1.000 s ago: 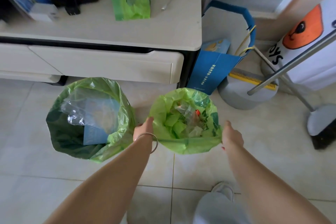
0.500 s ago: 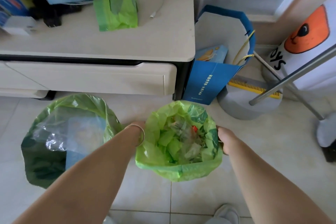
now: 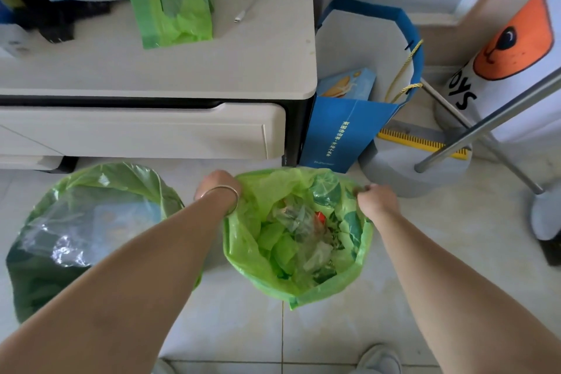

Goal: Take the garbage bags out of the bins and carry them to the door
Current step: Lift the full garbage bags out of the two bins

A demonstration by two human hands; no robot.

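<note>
Both arms extended forward and down over tiled floor (image 3: 379,307). Left hand (image 3: 217,187), silver bangle (image 3: 226,194) at wrist, curled over and gripping left rim of right-hand green garbage bag (image 3: 243,255). Right hand (image 3: 376,199) fisted, pinching bunched plastic at right rim of same bag. Bag mouth stretched open between hands; inside, green scraps, clear film, one red item. Second green garbage bag (image 3: 100,185) in own bin, just left of left forearm, untouched, holding clear plastic. Behind: pale bench (image 3: 212,70) with drawer, carrying roll of green bags (image 3: 173,10) and white cable (image 3: 247,6). Blue paper carrier (image 3: 343,127) beside bench, printed white Chinese characters, too small to read. White panel (image 3: 516,76) at far right, orange face, partial lettering "OYS".
</note>
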